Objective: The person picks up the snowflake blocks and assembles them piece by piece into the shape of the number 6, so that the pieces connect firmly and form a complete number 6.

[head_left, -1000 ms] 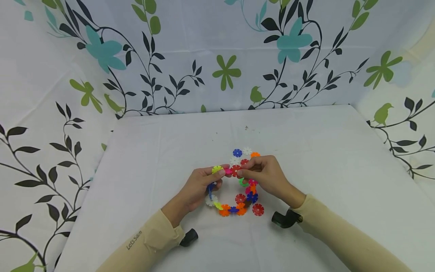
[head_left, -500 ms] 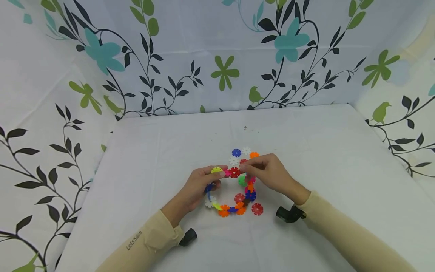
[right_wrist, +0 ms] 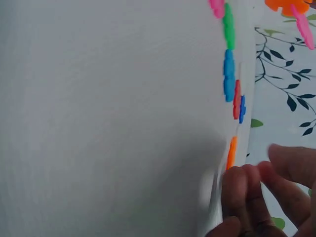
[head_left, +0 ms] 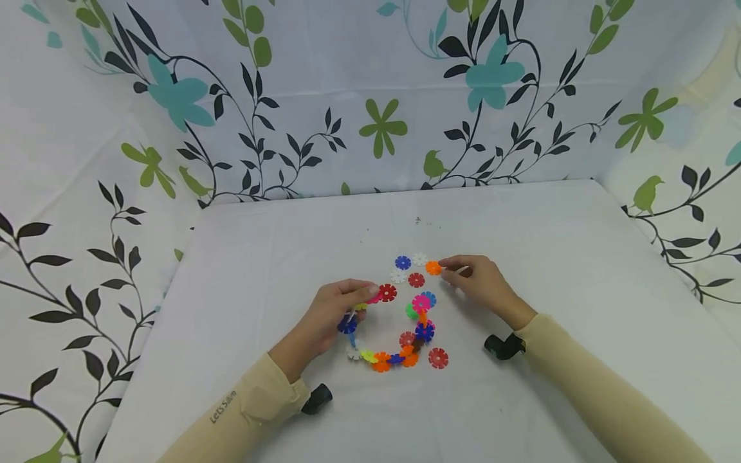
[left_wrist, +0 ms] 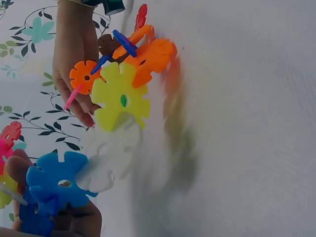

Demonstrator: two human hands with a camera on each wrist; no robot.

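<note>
My left hand (head_left: 327, 318) pinches a curved chain of flower-shaped interlocking discs (head_left: 381, 361) near one end, where a red disc (head_left: 387, 292) sticks out past the thumb beside a pink one. In the left wrist view, blue discs (left_wrist: 58, 180) of the chain lie against the fingers, and a white and a yellow disc (left_wrist: 121, 98) follow. My right hand (head_left: 483, 283) has its fingertips at the edge of a loose orange disc (head_left: 433, 267). In the right wrist view the thumb (right_wrist: 294, 162) stands apart from the fingers, which touch that orange disc (right_wrist: 231, 153).
Loose blue (head_left: 402, 262), white (head_left: 419, 258) and red (head_left: 416, 280) discs lie on the white-covered table (head_left: 278, 251) beyond the chain. Another red disc (head_left: 438, 358) lies at its near right. A leaf-patterned cloth (head_left: 324, 77) hangs behind.
My right hand has left the red disc at the chain's end and moved right and back to the loose orange disc. My left hand has shifted slightly left with the chain end.
</note>
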